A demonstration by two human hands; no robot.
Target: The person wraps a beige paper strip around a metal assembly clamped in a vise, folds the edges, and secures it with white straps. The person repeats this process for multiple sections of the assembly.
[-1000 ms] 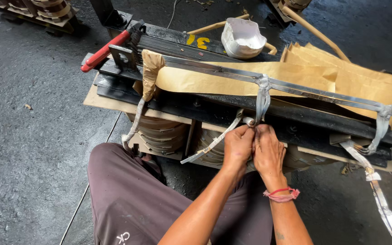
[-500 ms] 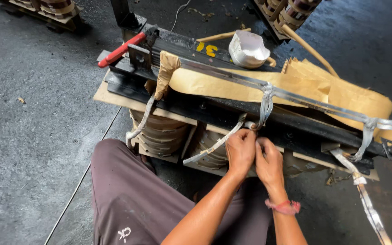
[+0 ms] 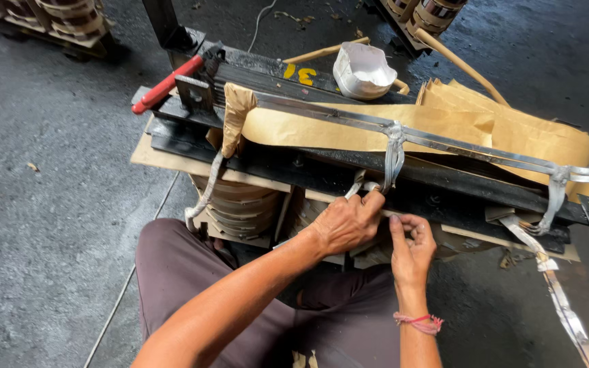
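Nearest the camera, the person's knees in brown trousers [image 3: 192, 286] fill the lower frame, cut off at the bottom edge. Above them the left hand [image 3: 344, 222] is closed, its fingers pinching the loose end of a white cloth tape [image 3: 393, 158]; the grip point itself is hidden behind the knuckles. The right hand [image 3: 412, 249], with a pink band at the wrist, is curled just beside it, fingertips bent in; whether it holds the tape cannot be made out. The tape runs up from the hands and is knotted round a flat metal strip [image 3: 458, 144] lying along tan paper insulation [image 3: 308, 129] on a dark steel frame [image 3: 288, 163]. Below the frame, a wound coil [image 3: 240, 204] is partly hidden by the arm. Farther back sit a red-handled tool [image 3: 165, 85] and a white cup [image 3: 363, 71]. Compared with half a second ago, the hands have drawn slightly apart.
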